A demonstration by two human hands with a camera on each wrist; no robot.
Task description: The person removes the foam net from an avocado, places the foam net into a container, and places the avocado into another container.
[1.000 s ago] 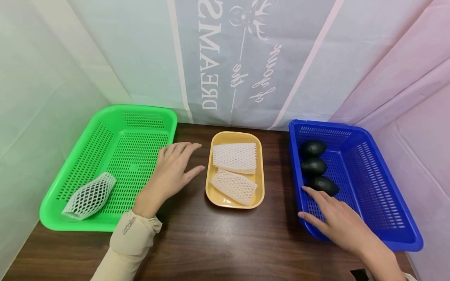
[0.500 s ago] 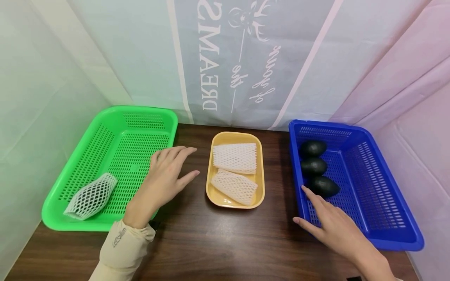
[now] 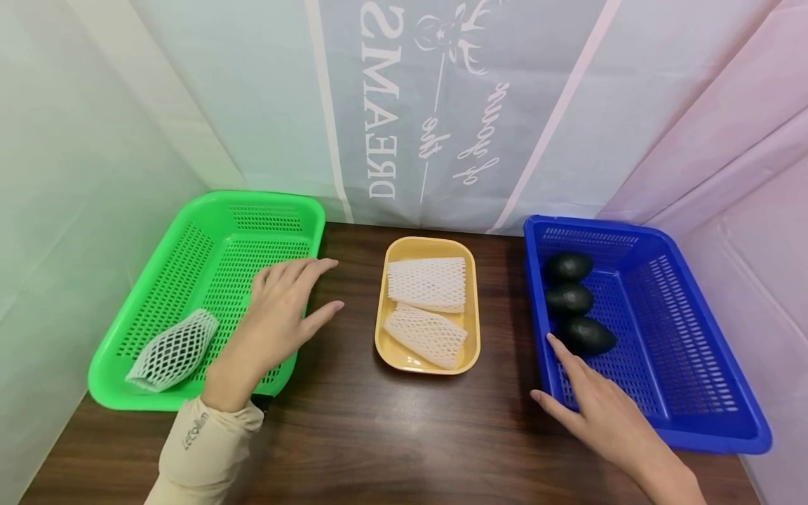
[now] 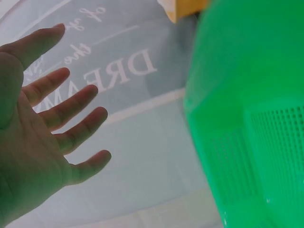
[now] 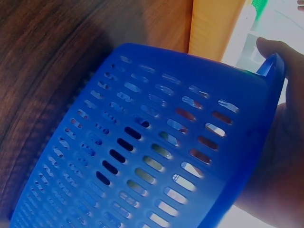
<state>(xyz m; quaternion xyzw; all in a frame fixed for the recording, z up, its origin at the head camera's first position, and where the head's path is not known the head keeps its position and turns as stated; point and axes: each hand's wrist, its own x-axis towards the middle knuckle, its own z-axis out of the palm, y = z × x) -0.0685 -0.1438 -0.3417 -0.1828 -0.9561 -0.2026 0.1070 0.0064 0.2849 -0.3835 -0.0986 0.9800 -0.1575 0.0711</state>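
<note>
In the head view my left hand (image 3: 271, 308) hovers over the right side of the green basket (image 3: 116, 400), fingers spread and holding nothing. In that basket, at the near left, lies a dark avocado in a white foam net (image 3: 177, 351). My right hand (image 3: 602, 410) is at the near left corner of the blue basket (image 3: 713, 438), its fingers extended over the rim. Three dark avocados (image 3: 571, 300) lie in a row along that basket's left wall, the nearest just beyond my right fingertips. The right wrist view shows my right thumb (image 5: 270, 46) beside the blue rim.
Between the baskets stands a yellow tray (image 3: 383, 351) with two white foam nets, one farther (image 3: 426, 284) and one nearer (image 3: 426, 333). All stand on a dark wooden table (image 3: 404, 442). A printed cloth (image 3: 435, 105) hangs behind, with pale drapes at both sides.
My left hand has drawn back leftward from beside the yellow tray. The right hand has shifted slightly towards me at the blue basket's corner. The avocados and nets stay put.
</note>
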